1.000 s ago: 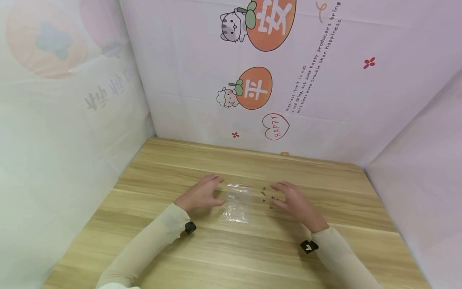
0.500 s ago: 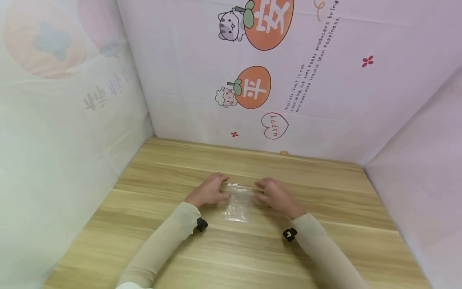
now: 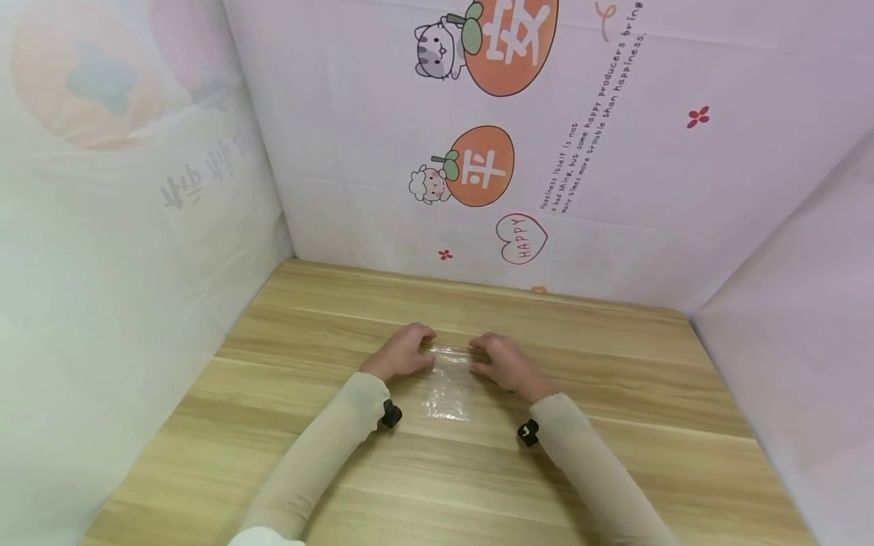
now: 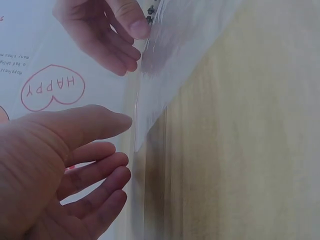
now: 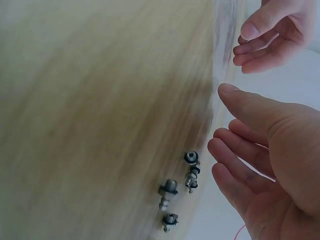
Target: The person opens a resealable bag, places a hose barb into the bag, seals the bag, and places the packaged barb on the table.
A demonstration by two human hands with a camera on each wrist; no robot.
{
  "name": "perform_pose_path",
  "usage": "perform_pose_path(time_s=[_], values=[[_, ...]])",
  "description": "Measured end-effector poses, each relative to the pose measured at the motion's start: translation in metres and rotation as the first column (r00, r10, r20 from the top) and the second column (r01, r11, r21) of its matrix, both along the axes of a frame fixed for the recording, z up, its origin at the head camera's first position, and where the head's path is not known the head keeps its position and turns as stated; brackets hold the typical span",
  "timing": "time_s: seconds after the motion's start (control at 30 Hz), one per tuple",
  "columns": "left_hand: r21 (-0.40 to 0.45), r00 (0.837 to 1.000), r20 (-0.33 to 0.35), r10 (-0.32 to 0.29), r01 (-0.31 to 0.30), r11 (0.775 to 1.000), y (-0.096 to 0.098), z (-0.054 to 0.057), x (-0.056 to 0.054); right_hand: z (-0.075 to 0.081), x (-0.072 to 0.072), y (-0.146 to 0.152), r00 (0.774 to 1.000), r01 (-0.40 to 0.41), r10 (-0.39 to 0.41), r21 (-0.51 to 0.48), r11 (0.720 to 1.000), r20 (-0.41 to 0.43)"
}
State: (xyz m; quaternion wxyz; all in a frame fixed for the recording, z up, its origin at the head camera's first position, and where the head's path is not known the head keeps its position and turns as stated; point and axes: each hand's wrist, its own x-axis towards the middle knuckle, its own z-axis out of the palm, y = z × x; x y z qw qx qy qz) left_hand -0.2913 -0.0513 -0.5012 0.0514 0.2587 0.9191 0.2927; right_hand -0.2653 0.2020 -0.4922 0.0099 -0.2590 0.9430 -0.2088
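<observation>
"Clear plastic bag (image 3: 448,388) first: where do we find it in the head view?"

"We see it lying flat on the wooden counter (image 3: 437,474), between the left hand (image 3: 401,353) and the right hand (image 3: 505,365)."

"Which way does it point?"

"Its long axis runs from near to far along the counter, and the pinkish zip strip (image 3: 452,349) at its far end faces the printed back wall (image 3: 369,205)."

"How are the hands?"

"Each is at a far corner of the bag, thumb and fingers parted. From here we cannot tell whether either touches the plastic."

"What do we get from the left wrist?"

"The left hand's fingers are loosely bent and spread from the thumb, gripping nothing. The thumb tip is just beside the bag's edge, which stretches from there toward the right hand."

"And from the right wrist?"

"We see the right hand's fingers apart from its thumb as well, holding nothing. The bag shows only as a narrow pale strip near the thumb tip. Near those fingers, several small metal parts (image 5: 170,187) with dark rings lie on the counter in a loose cluster."
</observation>
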Motion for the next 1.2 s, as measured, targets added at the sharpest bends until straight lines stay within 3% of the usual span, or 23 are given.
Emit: perform_pose_path(time_s=[0.47,0.83,1.2], values=[[0.026,0.999,0.008,-0.034,0.034,0.999,0.000,-0.006,-0.019,-0.006,-0.005,-0.003,1.000,0.011,-0.011,0.002,1.000,0.000],[-0.022,0.998,0.050,-0.047,0.048,0.999,0.006,0.006,-0.020,-0.002,-0.008,-0.004,1.000,0.007,-0.006,-0.017,1.000,0.023],[-0.057,0.991,0.122,-0.063,0.071,0.996,0.008,0.013,-0.026,0.004,-0.020,-0.006,0.997,-0.024,0.025,-0.015,1.000,0.069]])
